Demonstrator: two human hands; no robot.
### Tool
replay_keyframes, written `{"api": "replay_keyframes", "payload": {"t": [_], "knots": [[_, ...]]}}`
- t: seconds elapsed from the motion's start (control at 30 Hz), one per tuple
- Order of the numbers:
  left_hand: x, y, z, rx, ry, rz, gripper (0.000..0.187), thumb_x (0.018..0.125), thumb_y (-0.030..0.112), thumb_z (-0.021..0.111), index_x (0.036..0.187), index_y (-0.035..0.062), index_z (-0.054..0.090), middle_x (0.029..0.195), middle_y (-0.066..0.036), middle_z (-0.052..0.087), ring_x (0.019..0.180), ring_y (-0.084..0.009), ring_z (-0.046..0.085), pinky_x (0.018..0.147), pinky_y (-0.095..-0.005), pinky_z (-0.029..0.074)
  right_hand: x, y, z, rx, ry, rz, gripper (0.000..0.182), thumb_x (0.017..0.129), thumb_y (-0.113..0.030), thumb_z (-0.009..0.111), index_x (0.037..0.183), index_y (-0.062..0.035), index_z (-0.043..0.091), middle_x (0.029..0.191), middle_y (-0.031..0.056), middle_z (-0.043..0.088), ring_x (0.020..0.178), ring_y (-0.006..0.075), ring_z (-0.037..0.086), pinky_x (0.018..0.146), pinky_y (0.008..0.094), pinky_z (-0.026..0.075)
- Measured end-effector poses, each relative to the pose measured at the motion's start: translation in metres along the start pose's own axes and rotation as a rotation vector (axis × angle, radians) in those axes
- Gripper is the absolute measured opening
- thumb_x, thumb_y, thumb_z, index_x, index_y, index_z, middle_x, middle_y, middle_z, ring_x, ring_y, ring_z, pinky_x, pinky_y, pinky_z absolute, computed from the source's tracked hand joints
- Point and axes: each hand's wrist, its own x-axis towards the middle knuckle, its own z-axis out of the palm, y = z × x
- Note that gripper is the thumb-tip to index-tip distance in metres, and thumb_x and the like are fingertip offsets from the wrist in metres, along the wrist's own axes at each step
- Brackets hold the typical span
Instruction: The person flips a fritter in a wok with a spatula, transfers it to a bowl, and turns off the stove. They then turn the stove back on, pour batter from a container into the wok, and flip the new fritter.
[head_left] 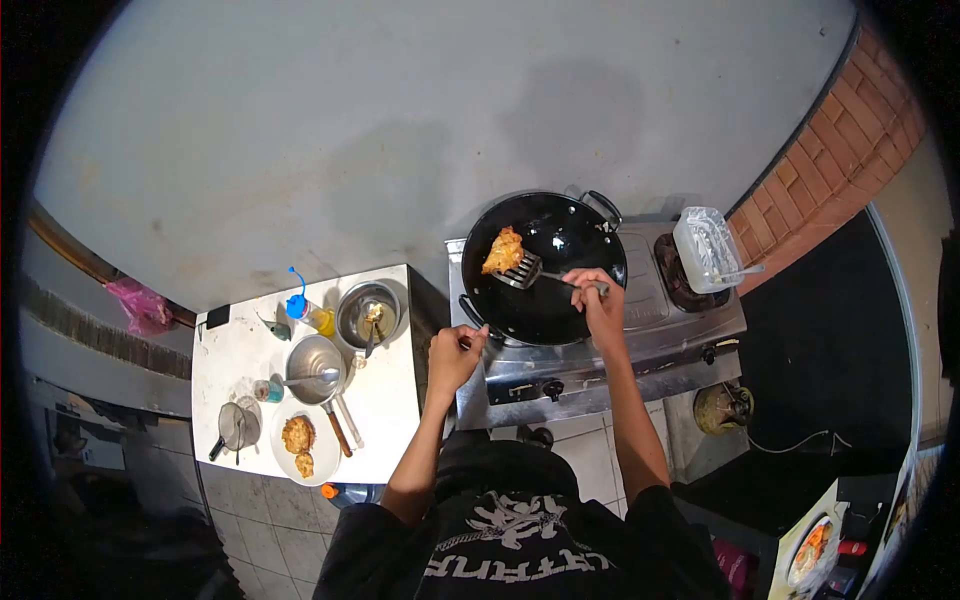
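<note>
My right hand (600, 298) is closed around the handle of a slotted spatula (522, 270). The spatula's blade is at the lower edge of a golden-brown fried piece of food (503, 251), on the left side of a black wok (560, 315). Oil glistens in the wok's bottom. Beside the wok's left loop handle (471, 311) is my left hand (456, 357), its fingers curled and drawn together. A fingertip comes close to the lower end of that handle; whether it touches, and whether anything is between the fingers, I cannot make out.
The wok sits on a steel gas stove (640, 350); a clear plastic container (708, 250) stands over the right burner. On the white table (385, 425) are a plate (325, 465) of fried pieces, a saucepan (318, 352), a metal bowl (385, 292), a strainer (233, 425) and a blue-capped bottle (318, 317).
</note>
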Motion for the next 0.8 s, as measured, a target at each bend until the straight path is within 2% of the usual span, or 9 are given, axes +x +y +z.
{"api": "replay_keyframes", "payload": {"t": [0.03, 0.13, 0.3, 0.4, 0.63, 0.77, 0.8], "knots": [[-0.001, 0.0, -0.001, -0.007, 0.003, 0.0, 0.03, 0.087, 0.024, 0.069, 0.075, -0.0028, 0.069, 0.061, -0.009, 0.065, 0.054, -0.012, 0.059, 0.055, -0.0282, 0.045, -0.002, -0.002, -0.002, 0.0, -0.008, 0.0, 0.015, 0.094, -0.001, 0.042, 0.086, -0.0013, 0.055, 0.097, 0.0139, 0.063, 0.063, 0.0073, 0.048, 0.054, 0.0212, 0.039], [0.0, -0.008, 0.0, -0.02, 0.027, 0.045, 0.031, 0.088, 0.025, 0.068, 0.074, -0.0034, 0.069, 0.06, -0.009, 0.064, 0.053, -0.0119, 0.057, 0.054, -0.0285, 0.044, -0.01, -0.009, -0.011, 0.005, 0.019, -0.018, 0.015, 0.095, -0.004, 0.045, 0.085, -0.0022, 0.056, 0.098, 0.0132, 0.064, 0.064, 0.0094, 0.051, 0.055, 0.0222, 0.04], [-0.003, -0.005, -0.003, -0.055, 0.039, 0.013, 0.033, 0.088, 0.027, 0.068, 0.075, -0.0028, 0.069, 0.059, -0.008, 0.063, 0.053, -0.0115, 0.057, 0.053, -0.0278, 0.044, -0.024, -0.016, -0.04, 0.009, 0.056, 0.04, 0.013, 0.094, -0.005, 0.047, 0.084, -0.0013, 0.055, 0.099, 0.0136, 0.064, 0.065, 0.0129, 0.054, 0.056, 0.0245, 0.041], [-0.006, 0.0, -0.003, -0.061, 0.033, -0.01, 0.036, 0.089, 0.031, 0.067, 0.076, -0.0025, 0.069, 0.058, -0.008, 0.062, 0.053, -0.0111, 0.057, 0.051, -0.027, 0.043, -0.029, -0.017, -0.062, 0.152, 0.074, 0.023, 0.011, 0.091, -0.003, 0.046, 0.082, -0.0011, 0.053, 0.099, 0.015, 0.061, 0.067, 0.0154, 0.052, 0.06, 0.0271, 0.043], [-0.007, -0.007, 0.004, -0.114, 0.017, -0.001, 0.04, 0.09, 0.035, 0.066, 0.078, -0.0028, 0.069, 0.06, -0.008, 0.063, 0.053, -0.0108, 0.057, 0.051, -0.0263, 0.043, -0.037, -0.024, -0.097, 0.252, 0.167, 0.052, 0.016, 0.088, -0.002, 0.041, 0.078, -0.0017, 0.053, 0.095, 0.0147, 0.061, 0.066, 0.0153, 0.054, 0.059, 0.0288, 0.045], [-0.007, 0.0, 0.005, -0.104, 0.024, -0.003, 0.038, 0.09, 0.034, 0.066, 0.078, -0.0025, 0.068, 0.059, -0.008, 0.062, 0.054, -0.0111, 0.057, 0.052, -0.0264, 0.043, -0.043, -0.022, -0.102, 0.215, 0.161, 0.059, 0.013, 0.089, -0.003, 0.043, 0.081, -0.0015, 0.053, 0.095, 0.0147, 0.06, 0.067, 0.0158, 0.052, 0.062, 0.0282, 0.044], [-0.006, 0.002, 0.006, -0.086, 0.038, -0.017, 0.035, 0.088, 0.031, 0.067, 0.079, -0.0023, 0.068, 0.061, -0.009, 0.063, 0.055, -0.0136, 0.06, 0.055, -0.028, 0.046, -0.043, -0.022, -0.103, 0.216, 0.162, 0.06, 0.013, 0.089, -0.003, 0.043, 0.081, -0.0015, 0.053, 0.095, 0.0147, 0.06, 0.067, 0.0158, 0.052, 0.062, 0.0282, 0.044]]}}
